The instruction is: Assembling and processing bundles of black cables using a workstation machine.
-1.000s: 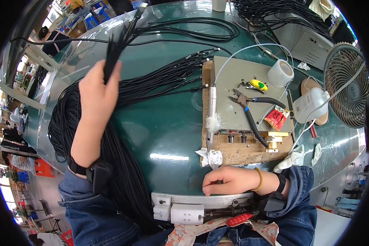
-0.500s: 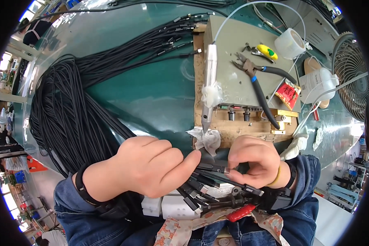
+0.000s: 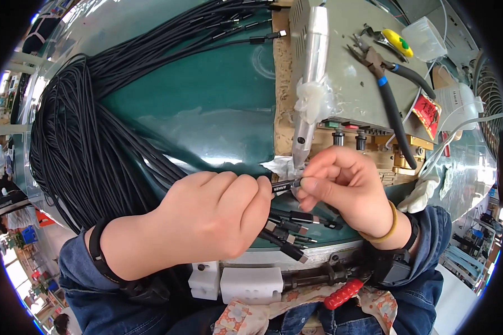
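Observation:
My left hand [image 3: 212, 215] is closed in a fist around black cables. One cable's black plug [image 3: 283, 187] sticks out past its thumb side. The fingertips of my right hand [image 3: 341, 181] pinch the metal end of that plug, its other fingers loosely curled. Just above the pinch, the narrow tip of a silver pen-shaped tool [image 3: 317, 50] points down beside a crumpled white tissue [image 3: 279, 166]. Several more plugs [image 3: 292, 228] fan out below the fist. A large coil of black cables [image 3: 89, 156] lies to the left, partly behind my forearm.
A grey-green box [image 3: 346, 72] at the back right carries cutting pliers [image 3: 394, 103], a yellow-handled tool [image 3: 397, 43] and a red packet [image 3: 427, 116]. A white bottle [image 3: 458, 106] and a fan [image 3: 489, 92] stand beyond. Near my lap are a white block [image 3: 251, 285] and a red grip [image 3: 343, 294].
Both hands have risen with the plug toward the silver tool's tip. My right fingers now pinch the plug's metal end more tightly, and the loose plugs sit lower behind. The view has shifted.

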A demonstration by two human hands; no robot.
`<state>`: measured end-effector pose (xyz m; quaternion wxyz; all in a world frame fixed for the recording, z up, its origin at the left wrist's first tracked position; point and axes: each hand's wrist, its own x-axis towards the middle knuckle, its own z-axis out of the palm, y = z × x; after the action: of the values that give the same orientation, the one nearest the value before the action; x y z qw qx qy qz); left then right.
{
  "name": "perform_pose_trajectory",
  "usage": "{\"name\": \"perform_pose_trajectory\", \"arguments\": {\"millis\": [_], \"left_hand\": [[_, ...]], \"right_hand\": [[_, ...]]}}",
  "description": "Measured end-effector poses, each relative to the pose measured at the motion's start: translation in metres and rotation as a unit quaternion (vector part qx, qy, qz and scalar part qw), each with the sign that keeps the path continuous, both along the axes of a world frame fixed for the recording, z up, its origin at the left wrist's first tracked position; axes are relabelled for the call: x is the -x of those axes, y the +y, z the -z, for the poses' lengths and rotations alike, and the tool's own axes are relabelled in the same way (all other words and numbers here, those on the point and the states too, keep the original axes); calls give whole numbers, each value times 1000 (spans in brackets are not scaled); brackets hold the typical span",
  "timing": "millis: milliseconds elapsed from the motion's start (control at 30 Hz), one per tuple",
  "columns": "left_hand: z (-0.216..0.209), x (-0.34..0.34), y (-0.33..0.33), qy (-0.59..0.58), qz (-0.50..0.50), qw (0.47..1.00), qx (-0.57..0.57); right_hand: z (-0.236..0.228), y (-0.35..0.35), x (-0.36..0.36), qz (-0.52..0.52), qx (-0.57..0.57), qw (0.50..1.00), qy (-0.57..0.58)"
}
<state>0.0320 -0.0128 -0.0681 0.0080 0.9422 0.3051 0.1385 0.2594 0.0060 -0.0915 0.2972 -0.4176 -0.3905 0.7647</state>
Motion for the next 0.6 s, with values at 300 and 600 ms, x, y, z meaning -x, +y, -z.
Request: {"name": "perform_pose_trajectory", "arguments": {"millis": [300,600], "left_hand": [[-1,-1,5,23,-28,999,-14],[0,0,4,-13,-23,1000,-11]], "right_hand": [[3,5,5,53,8,998,30],[2,-2,4,51,-30,998,3]]}}
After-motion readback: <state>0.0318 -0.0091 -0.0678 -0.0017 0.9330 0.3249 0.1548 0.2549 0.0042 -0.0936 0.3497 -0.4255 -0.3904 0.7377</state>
